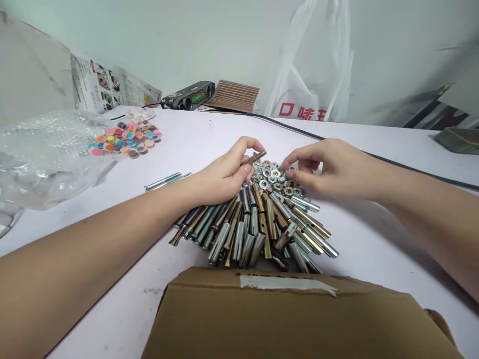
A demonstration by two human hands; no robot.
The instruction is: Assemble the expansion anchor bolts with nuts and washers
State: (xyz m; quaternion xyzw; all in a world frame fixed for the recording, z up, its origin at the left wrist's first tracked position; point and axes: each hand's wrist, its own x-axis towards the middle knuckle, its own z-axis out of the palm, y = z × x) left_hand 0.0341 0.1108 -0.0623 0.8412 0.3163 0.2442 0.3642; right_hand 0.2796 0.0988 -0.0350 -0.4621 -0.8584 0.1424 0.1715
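Observation:
My left hand (229,174) is closed, pinching a brass-coloured expansion bolt (258,157) between thumb and fingers, with what looks like a washer around it. My right hand (318,167) reaches into a pile of washers and nuts (266,174). Its thumb and fingertips come together at the pile's right edge; whatever they grip, if anything, is too small to make out. Just nearer to me, a heap of metal anchor sleeves (258,224) and threaded bolts (202,222) fans out, silver and brass-coloured. Left of my wrist lie several silver rods (164,181), partly behind my forearm.
A cardboard box (292,319) fills the near edge. Coloured discs (127,139) and clear plastic wrapping (45,154) lie on the left. At the back are a black speaker-like device (189,95), a brown slatted mat (234,94), a white plastic bag (310,65) and a black cable (288,128).

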